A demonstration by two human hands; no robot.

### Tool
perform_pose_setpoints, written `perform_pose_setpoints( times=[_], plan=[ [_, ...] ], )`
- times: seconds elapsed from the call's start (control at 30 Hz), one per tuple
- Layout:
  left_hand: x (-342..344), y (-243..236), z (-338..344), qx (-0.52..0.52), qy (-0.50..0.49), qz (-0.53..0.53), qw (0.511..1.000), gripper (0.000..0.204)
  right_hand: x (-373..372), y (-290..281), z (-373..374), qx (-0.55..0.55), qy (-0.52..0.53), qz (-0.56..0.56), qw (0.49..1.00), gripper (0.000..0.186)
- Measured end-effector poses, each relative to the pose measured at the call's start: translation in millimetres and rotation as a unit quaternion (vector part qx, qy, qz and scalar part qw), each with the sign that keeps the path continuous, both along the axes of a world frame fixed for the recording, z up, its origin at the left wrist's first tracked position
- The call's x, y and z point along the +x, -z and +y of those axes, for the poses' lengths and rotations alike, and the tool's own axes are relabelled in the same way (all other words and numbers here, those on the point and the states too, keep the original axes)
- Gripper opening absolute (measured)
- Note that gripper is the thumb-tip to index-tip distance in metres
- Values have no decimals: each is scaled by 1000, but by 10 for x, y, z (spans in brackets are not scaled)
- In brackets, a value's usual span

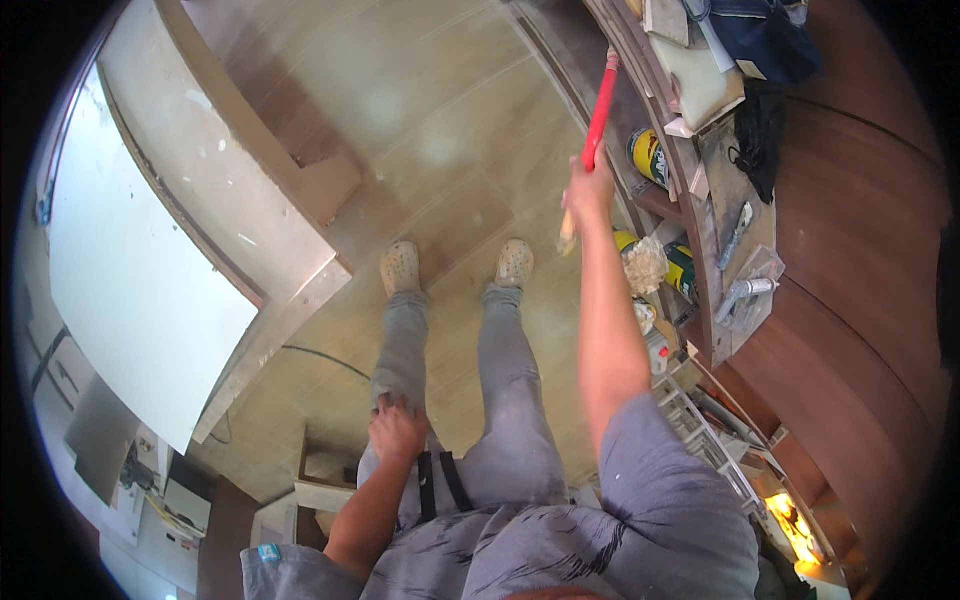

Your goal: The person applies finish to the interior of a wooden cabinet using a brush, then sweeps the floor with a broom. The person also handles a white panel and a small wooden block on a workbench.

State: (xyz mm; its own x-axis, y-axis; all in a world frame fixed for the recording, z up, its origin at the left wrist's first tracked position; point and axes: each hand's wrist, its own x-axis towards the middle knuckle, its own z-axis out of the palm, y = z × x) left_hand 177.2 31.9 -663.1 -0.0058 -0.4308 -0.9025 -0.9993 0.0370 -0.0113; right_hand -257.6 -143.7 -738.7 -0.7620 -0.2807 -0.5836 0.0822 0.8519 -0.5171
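Note:
My right hand (590, 195) is closed around a long red stick-like tool (602, 110). The tool's far tip reaches the edge of the wooden shelf unit (655, 70) on the right. A pale tan piece (568, 230) shows below the same hand; whether it is part of the tool I cannot tell. My left hand (397, 430) lies on my left leg, fingers apart and holding nothing. Close to my right forearm, yellow-and-dark cans (648, 157) and a fluffy cream-coloured bundle (645, 265) sit in the shelf unit.
A large board with a white sheet (150, 270) stands on the left, its corner jutting toward my feet. A cable (325, 357) runs over the tiled floor (450, 150). On the shelf top lie a tube (748, 287) and a black bag (760, 140). A metal ladder (705, 435) is at lower right.

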Motion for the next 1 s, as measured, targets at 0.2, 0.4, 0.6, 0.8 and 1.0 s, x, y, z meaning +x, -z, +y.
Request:
perform_pose_setpoints(
  times=[0.2,0.4,0.6,0.8,1.0],
  plan=[
    [-27,6,39,15,15,-2,1000,41,167,279,227,2,-71,-56,996,72],
    [-78,26,56,11,50,-2,999,42,689,-330,1116,-27,-82,23,996,73],
    [13,62,119,-9,60,-1,998,41,-659,829,416,24,-73,236,969,70],
    [-14,49,126,24,59,-5,998,43,-444,880,759,-58,43,-20,997,74],
    [-39,69,86,15,61,-6,998,42,754,-141,1552,-20,-84,30,996,71]
  ],
)
